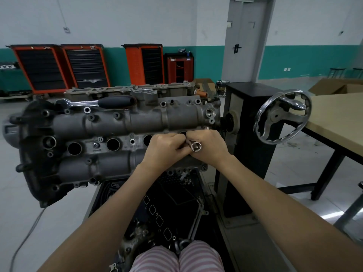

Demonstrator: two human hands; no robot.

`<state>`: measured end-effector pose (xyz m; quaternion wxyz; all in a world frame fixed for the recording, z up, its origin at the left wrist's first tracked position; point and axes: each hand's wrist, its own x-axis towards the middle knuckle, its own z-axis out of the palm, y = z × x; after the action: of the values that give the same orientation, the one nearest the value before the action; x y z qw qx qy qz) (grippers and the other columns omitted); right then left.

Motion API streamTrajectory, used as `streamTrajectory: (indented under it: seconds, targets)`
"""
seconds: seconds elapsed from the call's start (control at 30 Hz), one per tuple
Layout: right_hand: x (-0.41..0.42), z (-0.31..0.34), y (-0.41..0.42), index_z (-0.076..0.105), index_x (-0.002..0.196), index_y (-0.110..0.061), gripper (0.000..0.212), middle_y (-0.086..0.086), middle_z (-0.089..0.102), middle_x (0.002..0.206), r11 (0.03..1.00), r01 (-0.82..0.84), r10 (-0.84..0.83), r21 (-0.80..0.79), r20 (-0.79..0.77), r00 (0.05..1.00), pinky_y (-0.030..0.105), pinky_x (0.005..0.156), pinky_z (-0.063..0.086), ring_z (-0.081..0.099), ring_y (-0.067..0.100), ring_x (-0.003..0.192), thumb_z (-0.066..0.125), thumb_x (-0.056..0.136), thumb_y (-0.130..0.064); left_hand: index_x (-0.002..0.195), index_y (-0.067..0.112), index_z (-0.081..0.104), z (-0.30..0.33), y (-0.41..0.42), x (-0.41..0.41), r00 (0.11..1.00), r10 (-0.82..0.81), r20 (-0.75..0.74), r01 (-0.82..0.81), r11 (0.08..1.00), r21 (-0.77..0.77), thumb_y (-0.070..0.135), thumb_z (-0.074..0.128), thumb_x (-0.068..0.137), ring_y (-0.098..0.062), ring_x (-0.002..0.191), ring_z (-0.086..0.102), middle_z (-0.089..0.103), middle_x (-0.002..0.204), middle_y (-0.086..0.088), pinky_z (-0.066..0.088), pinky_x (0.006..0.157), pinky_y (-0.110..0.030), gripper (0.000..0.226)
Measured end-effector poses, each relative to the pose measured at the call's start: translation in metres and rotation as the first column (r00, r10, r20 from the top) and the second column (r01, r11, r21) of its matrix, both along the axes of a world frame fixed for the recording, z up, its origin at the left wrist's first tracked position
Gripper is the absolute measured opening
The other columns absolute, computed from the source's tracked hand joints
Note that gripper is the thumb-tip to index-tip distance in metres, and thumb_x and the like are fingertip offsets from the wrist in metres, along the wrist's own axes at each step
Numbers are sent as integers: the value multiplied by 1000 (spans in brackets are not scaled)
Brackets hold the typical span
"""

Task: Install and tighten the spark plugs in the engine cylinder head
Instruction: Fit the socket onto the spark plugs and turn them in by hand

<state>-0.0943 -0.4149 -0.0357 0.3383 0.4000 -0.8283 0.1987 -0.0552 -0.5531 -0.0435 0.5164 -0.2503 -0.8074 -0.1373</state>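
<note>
a: what's nearest?
b: both hands meet at the near right of the grey cast-metal cylinder head (110, 124). the right hand (208, 148) curls its fingers round a shiny steel socket (194, 146), open end pointing near, long axis running near to far. the left hand (165, 150) curls against it, pinching at its far end.
a: farther?
b: dark round plug wells (113, 144) in a row left of the hands; a black-handled chrome ratchet (102, 102) lies left-right along the head's far edge.

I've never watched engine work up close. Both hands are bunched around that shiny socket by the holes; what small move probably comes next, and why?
Probably lowering the socket into the nearest plug well. Left hand and right hand grip it just before that hole, its open end facing the camera, and the ratchet wrench lies unused on the cylinder head.
</note>
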Motion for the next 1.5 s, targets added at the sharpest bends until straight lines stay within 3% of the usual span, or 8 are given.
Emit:
streamTrajectory:
  seconds: [0.17, 0.37, 0.63, 0.9, 1.1, 1.2, 1.3, 1.5]
  targets:
    - [-4, -1, -1, 50, 75, -5, 15, 11, 58, 59, 997, 58, -59, 58, 15, 998, 29, 47, 25, 53, 35, 51, 61, 76, -15, 53, 6, 42, 2, 2, 4, 1000, 2, 18, -2, 1000, -24, 26, 52, 80, -21, 36, 37, 42, 45, -5, 20, 44, -20, 35]
    - [-6, -2, 0, 58, 80, -6, 14, 9, 62, 66, 992, 48, -47, 113, -16, 999, 32, 47, 33, 57, 31, 58, 57, 80, -19, 64, 4, 44, 3, 4, 8, 995, -19, 98, 20, 1000, -10, 25, 48, 74, -25, 39, 40, 45, 57, -6, 24, 45, -19, 24]
    - [-1, -1, 1, 54, 60, -5, 15, 12, 58, 53, 1000, -10, 9, -15, -24, 1000, 32, 43, 35, 55, 32, 47, 58, 73, -10, 47, 6, 45, 0, -1, 0, 999, 19, 27, -18, 1000, -10, 29, 59, 79, -22, 34, 43, 45, 41, -7, 27, 40, -21, 43]
    - [-3, -3, -2, 51, 74, -5, 20, 8, 57, 52, 998, 60, -60, 3, -39, 997, 26, 45, 25, 52, 32, 44, 67, 70, -16, 55, 6, 43, 3, 2, 6, 1000, -3, 31, 4, 1000, -10, 25, 51, 79, -20, 36, 38, 42, 45, -4, 20, 44, -19, 32]
    - [-4, -3, -1, 58, 72, -5, 14, 7, 59, 55, 999, 26, -24, 26, -67, 997, 31, 40, 38, 55, 30, 47, 68, 71, -14, 63, 5, 45, 3, 3, 7, 997, -26, 74, 27, 1000, -14, 29, 51, 78, -20, 40, 41, 46, 53, -2, 24, 46, -18, 28]
    - [-4, -3, 0, 60, 69, -4, 11, 8, 61, 57, 999, 18, -16, 29, -65, 998, 34, 41, 42, 58, 30, 50, 66, 72, -13, 60, 7, 45, 2, 2, 4, 997, 32, 70, -30, 999, -30, 33, 60, 78, -18, 39, 44, 47, 50, -2, 25, 44, -18, 35]
    - [-3, -3, -1, 55, 60, -5, 14, 10, 58, 53, 1000, 17, -17, -11, -57, 998, 33, 41, 39, 56, 29, 46, 60, 72, -10, 50, 7, 46, 0, 0, -1, 996, 64, 59, -63, 998, -22, 18, 78, 68, -21, 36, 45, 47, 44, -5, 29, 40, -20, 39]
    - [-2, -2, -1, 52, 63, -4, 16, 10, 57, 52, 999, 46, -46, 0, -38, 998, 28, 43, 31, 54, 32, 45, 64, 71, -11, 47, 6, 44, -2, -2, -3, 999, 27, 37, -26, 999, -28, 18, 72, 73, -21, 34, 41, 44, 41, -6, 24, 43, -18, 40]
